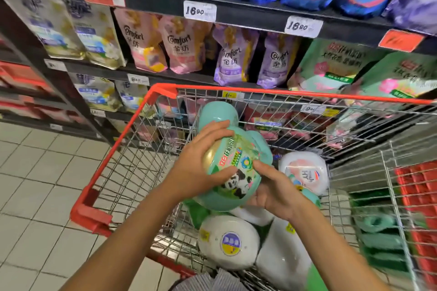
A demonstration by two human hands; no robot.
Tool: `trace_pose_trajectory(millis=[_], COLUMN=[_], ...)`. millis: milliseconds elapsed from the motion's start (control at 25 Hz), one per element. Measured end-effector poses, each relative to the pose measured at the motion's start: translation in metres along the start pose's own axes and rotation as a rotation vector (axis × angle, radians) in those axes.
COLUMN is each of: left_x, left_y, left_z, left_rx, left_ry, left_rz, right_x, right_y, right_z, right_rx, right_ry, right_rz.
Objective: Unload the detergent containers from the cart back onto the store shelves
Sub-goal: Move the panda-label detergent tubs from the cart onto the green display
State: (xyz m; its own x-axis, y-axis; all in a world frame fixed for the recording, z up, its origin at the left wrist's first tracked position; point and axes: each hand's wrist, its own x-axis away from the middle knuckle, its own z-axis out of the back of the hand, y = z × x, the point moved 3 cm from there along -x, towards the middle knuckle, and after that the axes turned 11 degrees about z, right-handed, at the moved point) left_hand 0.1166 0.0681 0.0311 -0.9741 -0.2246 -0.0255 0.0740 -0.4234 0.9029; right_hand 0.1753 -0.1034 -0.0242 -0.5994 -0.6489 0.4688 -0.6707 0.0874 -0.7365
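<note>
Green bottle (pixel 236 186): left hand (pixel 196 168) curled atop, right hand (pixel 274 192) seemingly cupping beneath.

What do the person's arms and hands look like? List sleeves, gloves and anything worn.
Both forearms are bare as far as the picture shows: no sleeve on the left arm or the right arm. The left hand and the right hand wear no gloves, and no ring, watch or bracelet can be seen on either.

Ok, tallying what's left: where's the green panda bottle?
Centre of the head view: green panda bottle held between left hand and right hand, above the cart and its white containers.
</note>
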Motion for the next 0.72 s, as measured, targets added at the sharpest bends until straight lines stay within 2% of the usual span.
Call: trace_pose_trajectory(millis=[80,160,200,280,360,520,640,720], left_x=[-0.001,0.001,0.005,0.019,0.032,0.035,0.032,0.033], left_y=[0.003,0.002,0.000,-0.012,-0.018,-0.024,-0.028,-0.031], left_z=[0.006,0.012,0.014,0.009,-0.013,-0.037,-0.025,-0.019], left_rx=[-0.095,-0.133,-0.053,0.329,0.677,0.901,0.881,0.864], left_ry=[0.006,0.085,0.133,0.177,0.120,0.235,0.292,0.301], left_rz=[0.032,0.114,0.177,0.335,0.424,0.483,0.443,0.455], right_x=[0.003,0.004,0.005,0.005,0.005,0.006,0.014,0.019], right_y=[0.003,0.005,0.005,0.004,0.005,0.014,0.004,-0.009], right_z=[-0.003,-0.008,-0.012,-0.020,-0.026,-0.025,-0.019,-0.010], right_rx=[-0.038,-0.110,-0.178,-0.333,-0.362,-0.117,0.186,0.350], right_ry=[-0.015,-0.024,-0.032,-0.040,-0.002,0.108,0.124,0.202], right_rz=[0.056,0.148,0.200,0.288,0.318,0.337,0.352,0.459])
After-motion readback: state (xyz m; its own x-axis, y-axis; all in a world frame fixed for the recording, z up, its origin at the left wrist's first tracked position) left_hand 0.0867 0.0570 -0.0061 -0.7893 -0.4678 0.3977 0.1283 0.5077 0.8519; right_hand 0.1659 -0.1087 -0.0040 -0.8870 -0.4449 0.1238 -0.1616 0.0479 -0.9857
